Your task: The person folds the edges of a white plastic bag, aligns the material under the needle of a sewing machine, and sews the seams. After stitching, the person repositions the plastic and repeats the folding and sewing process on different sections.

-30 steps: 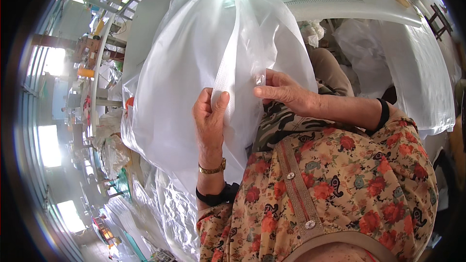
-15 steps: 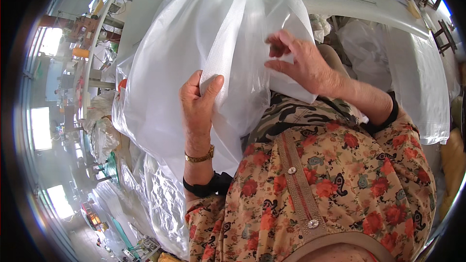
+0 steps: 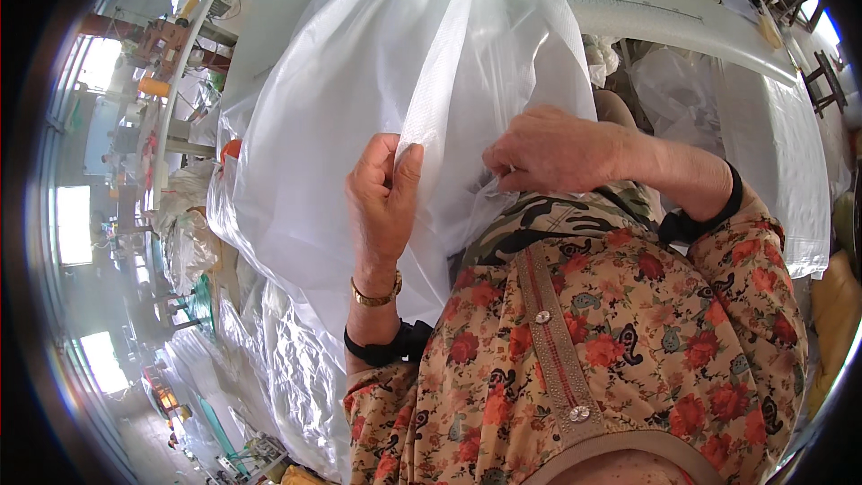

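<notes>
A large translucent plastic sheet [image 3: 314, 126] hangs in folds from the table over my lap. Down its middle runs a white textured strip [image 3: 437, 72], narrow and folded. My left hand [image 3: 384, 193] pinches the lower end of this strip between thumb and fingers. To the right, my right hand [image 3: 561, 151] is closed with its fingers curled down on a loose fold of the same sheet, just above my lap. The back of that hand hides part of what its fingertips grip.
A pale table [image 3: 628, 22] with ruler marks along its edge lies ahead. At the right hangs more plastic sheeting [image 3: 763, 153]. Crumpled clear film [image 3: 301, 368] lies at my lower left. A dark stool [image 3: 824, 85] stands far right.
My right hand has come down and turned, its spread fingers now closed on the sheet. The left hand has shifted slightly right, still pinching the strip.
</notes>
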Demonstrator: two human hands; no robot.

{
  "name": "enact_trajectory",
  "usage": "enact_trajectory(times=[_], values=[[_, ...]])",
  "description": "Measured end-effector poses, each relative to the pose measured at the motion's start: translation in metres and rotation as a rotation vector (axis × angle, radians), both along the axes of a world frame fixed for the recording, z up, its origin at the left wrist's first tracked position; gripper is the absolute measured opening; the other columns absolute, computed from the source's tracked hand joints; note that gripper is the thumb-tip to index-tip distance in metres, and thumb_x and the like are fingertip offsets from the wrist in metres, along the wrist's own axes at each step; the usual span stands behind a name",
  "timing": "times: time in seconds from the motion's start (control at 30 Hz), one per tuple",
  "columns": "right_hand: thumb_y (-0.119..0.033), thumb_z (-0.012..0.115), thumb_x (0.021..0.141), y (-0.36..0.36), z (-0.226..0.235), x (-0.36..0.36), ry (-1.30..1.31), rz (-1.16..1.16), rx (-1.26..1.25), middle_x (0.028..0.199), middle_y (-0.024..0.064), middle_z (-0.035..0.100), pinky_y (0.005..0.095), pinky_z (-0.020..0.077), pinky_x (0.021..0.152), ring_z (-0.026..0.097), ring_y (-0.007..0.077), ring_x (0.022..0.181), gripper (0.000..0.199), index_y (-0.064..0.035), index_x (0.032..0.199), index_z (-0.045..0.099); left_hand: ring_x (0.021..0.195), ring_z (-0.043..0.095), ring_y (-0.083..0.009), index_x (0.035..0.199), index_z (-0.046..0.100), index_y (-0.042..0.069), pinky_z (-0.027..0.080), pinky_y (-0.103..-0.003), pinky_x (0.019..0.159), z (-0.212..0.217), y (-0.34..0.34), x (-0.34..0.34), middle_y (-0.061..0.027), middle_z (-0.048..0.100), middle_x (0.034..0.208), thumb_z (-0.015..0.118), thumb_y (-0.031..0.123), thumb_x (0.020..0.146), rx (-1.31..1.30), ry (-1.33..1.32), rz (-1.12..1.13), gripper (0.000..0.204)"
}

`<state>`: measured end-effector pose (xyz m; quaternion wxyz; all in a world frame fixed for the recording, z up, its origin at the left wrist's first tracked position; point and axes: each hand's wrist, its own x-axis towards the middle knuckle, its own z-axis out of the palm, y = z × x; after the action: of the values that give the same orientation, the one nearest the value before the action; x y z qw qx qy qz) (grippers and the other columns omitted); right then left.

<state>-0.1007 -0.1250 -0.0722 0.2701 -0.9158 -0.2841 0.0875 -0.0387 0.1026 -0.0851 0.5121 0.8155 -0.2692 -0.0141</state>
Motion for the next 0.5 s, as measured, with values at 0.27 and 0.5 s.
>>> enact_trajectory(times=[0.27, 0.5], values=[[-0.028, 0.057, 0.091, 0.019, 0.034, -0.023, -0.010, -0.157, 0.130, 0.058, 0.0135, 0.057, 0.0433, 0.0474, 0.059, 0.061, 0.0352, 0.061, 0.028, -0.0024, 0.081, 0.056, 0.056, 0.040, -0.0041, 0.076, 0.057, -0.001, 0.035, -0.021, 0.051, 0.006, -0.008, -0.014, 0.0009, 0.045, 0.059, 0.062, 0.005, 0.086, 0.035, -0.001, -0.107, 0.013], [-0.020, 0.059, 0.086, 0.036, 0.020, -0.027, -0.098, 0.005, 0.011, 0.062, 0.0136, 0.060, 0.0410, 0.0485, 0.056, 0.063, 0.0327, 0.061, 0.021, -0.0007, 0.078, 0.056, 0.065, 0.045, -0.0017, 0.082, 0.060, -0.001, 0.040, -0.021, 0.056, -0.019, -0.010, -0.022, 0.0029, 0.053, 0.065, 0.058, -0.002, 0.083, 0.004, 0.320, -0.266, 0.002]])
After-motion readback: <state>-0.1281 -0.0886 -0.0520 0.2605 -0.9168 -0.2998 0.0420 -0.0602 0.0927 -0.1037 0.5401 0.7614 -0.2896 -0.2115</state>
